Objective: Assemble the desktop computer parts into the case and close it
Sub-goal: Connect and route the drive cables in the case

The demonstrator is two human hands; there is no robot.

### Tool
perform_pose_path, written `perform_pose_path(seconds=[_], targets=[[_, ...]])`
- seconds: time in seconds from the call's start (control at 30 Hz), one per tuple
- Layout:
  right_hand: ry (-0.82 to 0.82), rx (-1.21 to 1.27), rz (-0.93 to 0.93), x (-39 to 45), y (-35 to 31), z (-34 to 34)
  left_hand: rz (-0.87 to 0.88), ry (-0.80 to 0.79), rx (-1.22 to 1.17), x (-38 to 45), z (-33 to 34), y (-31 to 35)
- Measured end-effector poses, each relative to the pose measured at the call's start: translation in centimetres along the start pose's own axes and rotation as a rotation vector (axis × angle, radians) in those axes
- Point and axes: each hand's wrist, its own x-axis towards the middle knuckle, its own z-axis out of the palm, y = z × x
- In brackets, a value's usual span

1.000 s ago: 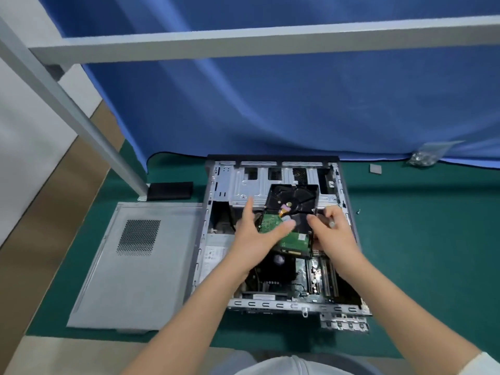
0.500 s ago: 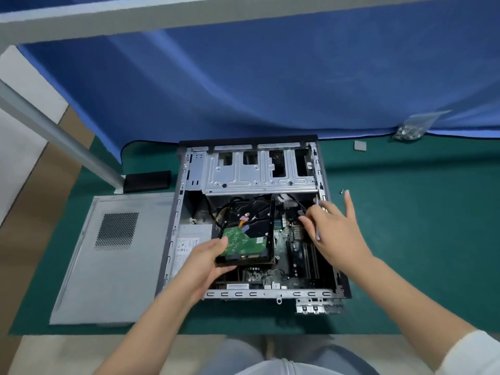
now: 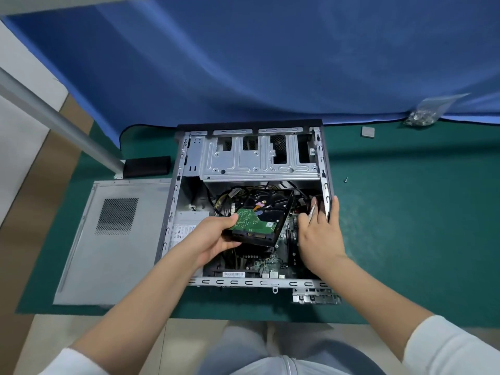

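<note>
head-worn view, looking steeply down, close

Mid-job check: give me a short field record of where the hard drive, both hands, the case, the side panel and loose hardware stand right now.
hard drive: in its black bracket, tilted, circuit board up, held above the motherboard
left hand: grips the drive's near-left corner
right hand: inside the case by its right wall, fingers among the cables; what it holds cannot be told
case: lying open on the green mat, drive cage at the far end
side panel: off, flat on the mat left of the case
loose screw: on the mat right of the case
screw bag: far right
</note>
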Motion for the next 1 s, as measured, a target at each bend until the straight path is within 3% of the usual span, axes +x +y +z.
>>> perform_pose_path(seconds=[0.6,1.0], targets=[[-0.067,0.159,-0.043,2.2,-0.7,-0.1,-0.043,0.006,-0.098,1.9,0.6,-0.3],[-0.272,0.768,0.031,1.1,-3.4,1.5,0.020,-0.058,-0.136,3.2,2.1,-1.1]])
